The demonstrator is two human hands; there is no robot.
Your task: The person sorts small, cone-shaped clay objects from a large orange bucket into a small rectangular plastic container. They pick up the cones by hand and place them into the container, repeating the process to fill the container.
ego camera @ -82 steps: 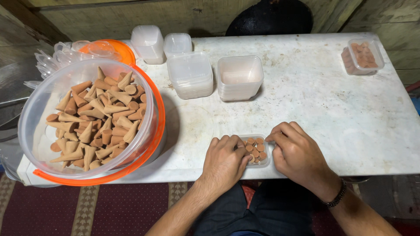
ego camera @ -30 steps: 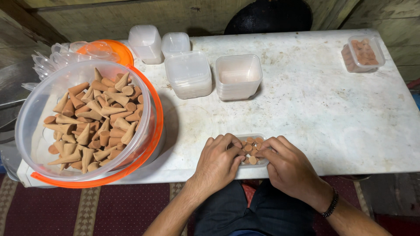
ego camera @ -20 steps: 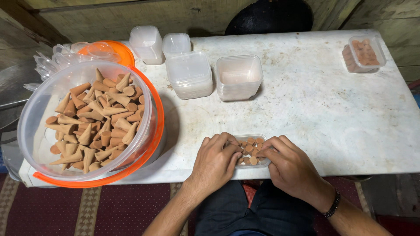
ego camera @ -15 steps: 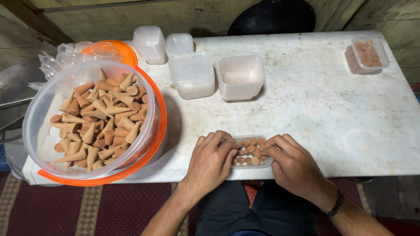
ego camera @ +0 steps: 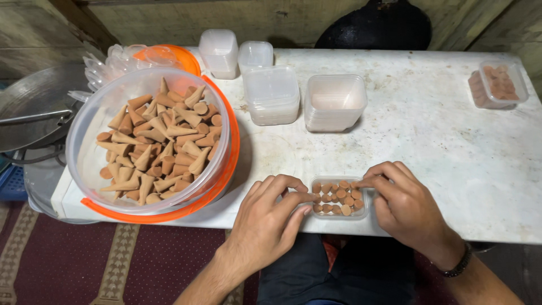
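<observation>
Seated at a worn white table (ego camera: 451, 141), a person steadies a small clear tray (ego camera: 340, 197) of brown cones at the near edge, just in front of the body. Left hand (ego camera: 270, 220) presses its fingertips against the tray's left wall; right hand (ego camera: 407, 208) curls over the right end, index finger resting on the cones in the far right corner. Neither hand is clenched — fingers are bent and loose, touching the tray and its contents rather than lifting anything.

To the left stands a large clear tub (ego camera: 149, 141) with an orange rim, heaped with loose cones (ego camera: 158, 144). On the far side sit stacks of empty clear trays (ego camera: 335, 103) and lids (ego camera: 272, 94); a filled tray (ego camera: 499, 83) rests in the far right corner.

Judging by the rows standing upright with flat bases up, the work looks like packing the cones snugly. Doing it well would seem to call for bracing the thin tray from both ends and nudging lightly — too hard a push could tip the row or chip a cone.
</observation>
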